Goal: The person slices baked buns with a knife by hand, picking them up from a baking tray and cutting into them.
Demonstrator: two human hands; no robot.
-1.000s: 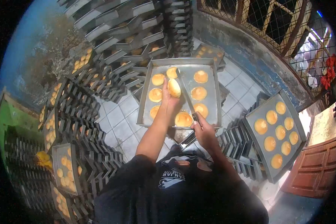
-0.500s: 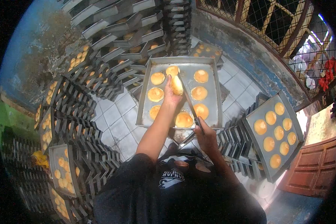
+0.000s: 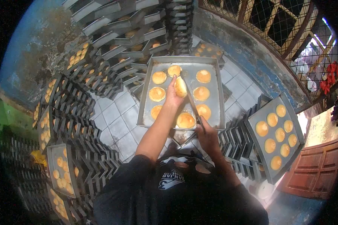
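My left hand point(image 3: 173, 98) is closed round a golden bun point(image 3: 180, 88), tipped on its edge above the middle of a square metal baking tray point(image 3: 210, 63). In my right hand point(image 3: 207, 137) is the dark handle of a long knife point(image 3: 192, 104). Its blade points away from me, along the right side of the held bun; whether it cuts into the bun I cannot tell. Several other round buns lie flat in the tray, among them one at the near side point(image 3: 185, 120) and one just beyond my left fingers point(image 3: 174, 70).
Tall stacks of baking trays point(image 3: 129, 26) with buns stand ahead and on the left. Another stack on the right bears a tilted top tray point(image 3: 265, 149) of buns. White floor tiles point(image 3: 118, 127) show between them. A barred window point(image 3: 281, 26) is beyond, at the right.
The held bun and my left hand have shifted very slightly right, and the knife blade remains beside the bun. Otherwise the view has moved only a little.
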